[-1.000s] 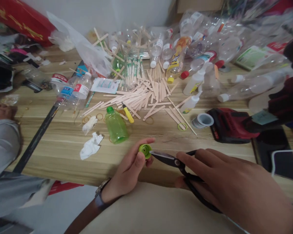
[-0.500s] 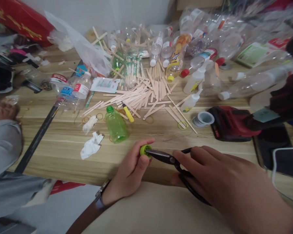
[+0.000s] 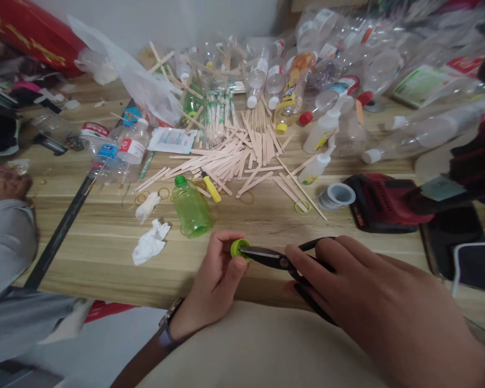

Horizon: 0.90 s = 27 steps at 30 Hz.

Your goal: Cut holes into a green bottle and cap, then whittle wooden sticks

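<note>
Between the thumb and fingers of my left hand [image 3: 220, 275] is a green bottle cap [image 3: 239, 249], its hollow side turned toward the scissors. My right hand [image 3: 372, 291] is closed round the handles of black scissors [image 3: 272, 257]. Their blades are together, and the tip reaches into the cap. Just beyond my left hand lies a green plastic bottle [image 3: 192, 209] with an uncapped neck. A yellow-handled tool [image 3: 211, 188] rests beside it, and crumpled white tissue [image 3: 151, 241] is to its left.
Wooden craft sticks [image 3: 222, 161] are heaped mid-table. Clear plastic bottles [image 3: 258, 81] crowd the back. At right stand a red-and-black power tool [image 3: 383, 202] and a small plastic cup [image 3: 336, 196]. A phone [image 3: 461, 248] lies near a white cable. Another person's sleeve [image 3: 8, 242] rests at the left.
The scissor handles have tilted slightly, with the lower loop higher and more covered by my right hand. The cap stays in my left hand, with the blade tip still inside it.
</note>
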### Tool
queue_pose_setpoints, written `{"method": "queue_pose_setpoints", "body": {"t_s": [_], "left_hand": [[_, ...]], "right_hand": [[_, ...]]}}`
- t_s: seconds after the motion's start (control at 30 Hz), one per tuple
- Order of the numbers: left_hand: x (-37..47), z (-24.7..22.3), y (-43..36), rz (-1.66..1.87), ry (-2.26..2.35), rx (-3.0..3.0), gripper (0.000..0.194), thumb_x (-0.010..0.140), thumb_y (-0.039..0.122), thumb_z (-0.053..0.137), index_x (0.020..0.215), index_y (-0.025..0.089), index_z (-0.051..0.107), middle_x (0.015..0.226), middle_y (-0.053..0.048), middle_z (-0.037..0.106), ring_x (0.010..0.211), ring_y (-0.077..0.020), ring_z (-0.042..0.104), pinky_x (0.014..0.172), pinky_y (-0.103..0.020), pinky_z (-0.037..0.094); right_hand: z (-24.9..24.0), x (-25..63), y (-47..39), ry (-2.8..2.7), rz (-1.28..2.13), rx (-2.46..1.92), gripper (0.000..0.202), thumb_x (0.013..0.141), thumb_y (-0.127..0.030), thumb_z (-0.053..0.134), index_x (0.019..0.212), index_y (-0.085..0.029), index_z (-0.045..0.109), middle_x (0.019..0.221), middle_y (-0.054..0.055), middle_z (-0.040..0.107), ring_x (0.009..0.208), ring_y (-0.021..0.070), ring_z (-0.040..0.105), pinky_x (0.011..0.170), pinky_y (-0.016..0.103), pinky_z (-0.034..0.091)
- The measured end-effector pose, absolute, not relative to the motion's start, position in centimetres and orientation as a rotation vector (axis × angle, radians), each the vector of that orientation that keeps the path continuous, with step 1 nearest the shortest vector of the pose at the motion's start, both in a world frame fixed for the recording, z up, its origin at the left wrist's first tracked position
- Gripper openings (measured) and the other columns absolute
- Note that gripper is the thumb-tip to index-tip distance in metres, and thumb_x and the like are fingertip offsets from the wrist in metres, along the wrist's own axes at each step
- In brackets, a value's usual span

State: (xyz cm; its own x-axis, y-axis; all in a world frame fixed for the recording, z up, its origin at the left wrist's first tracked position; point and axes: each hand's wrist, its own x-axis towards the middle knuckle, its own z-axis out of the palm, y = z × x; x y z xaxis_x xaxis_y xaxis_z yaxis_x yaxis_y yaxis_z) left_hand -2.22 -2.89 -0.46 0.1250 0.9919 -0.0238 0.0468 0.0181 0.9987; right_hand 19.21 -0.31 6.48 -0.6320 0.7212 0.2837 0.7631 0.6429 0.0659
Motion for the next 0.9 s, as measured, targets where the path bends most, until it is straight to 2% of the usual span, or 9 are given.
{"method": "queue_pose_setpoints", "body": {"t_s": [0.17, 0.37, 0.67, 0.9], "left_hand": [[-2.0, -0.4, -2.9, 1.104, 1.128, 1.252, 0.032, 0.096, 0.046, 0.046, 0.115, 0.021, 0.043, 0.081, 0.001, 0.050, 0.066, -0.0089, 0.046, 0.058, -0.021, 0.039], [-2.1, -0.6, -3.2, 1.081, 1.166, 1.247, 0.036, 0.094, 0.047, 0.049, 0.114, 0.018, 0.046, 0.081, 0.000, 0.051, 0.069, -0.0106, 0.049, 0.063, -0.023, 0.041], [-2.0, -0.7, -3.5, 1.136, 1.129, 1.220, 0.034, 0.093, 0.047, 0.051, 0.112, 0.019, 0.048, 0.079, 0.001, 0.051, 0.064, -0.0103, 0.047, 0.058, -0.022, 0.040], [-1.4, 0.2, -3.1, 1.127, 0.977, 1.086, 0.038, 0.092, 0.054, 0.047, 0.108, 0.020, 0.049, 0.070, 0.003, 0.051, 0.060, -0.0093, 0.047, 0.055, -0.021, 0.037]], "right_hand": [[6.4, 19.1, -0.5, -2.599, -0.267, -1.232, 0.042, 0.101, -0.024, 0.025, 0.093, -0.025, 0.066, 0.068, 0.000, 0.050, 0.053, 0.0157, 0.038, 0.051, 0.030, 0.016], [5.9, 19.2, -0.7, -2.602, -0.239, -1.197, 0.042, 0.103, -0.027, 0.026, 0.094, -0.025, 0.066, 0.066, 0.000, 0.048, 0.058, 0.0156, 0.043, 0.054, 0.031, 0.021], [5.8, 19.3, -0.7, -2.610, -0.247, -1.118, 0.033, 0.099, -0.017, 0.033, 0.095, -0.023, 0.066, 0.064, 0.000, 0.048, 0.061, 0.0174, 0.046, 0.059, 0.032, 0.023], [5.8, 19.6, -0.8, -2.620, -0.234, -1.063, 0.033, 0.101, -0.018, 0.031, 0.097, -0.021, 0.064, 0.062, -0.002, 0.048, 0.058, 0.0157, 0.045, 0.057, 0.031, 0.023]]}}
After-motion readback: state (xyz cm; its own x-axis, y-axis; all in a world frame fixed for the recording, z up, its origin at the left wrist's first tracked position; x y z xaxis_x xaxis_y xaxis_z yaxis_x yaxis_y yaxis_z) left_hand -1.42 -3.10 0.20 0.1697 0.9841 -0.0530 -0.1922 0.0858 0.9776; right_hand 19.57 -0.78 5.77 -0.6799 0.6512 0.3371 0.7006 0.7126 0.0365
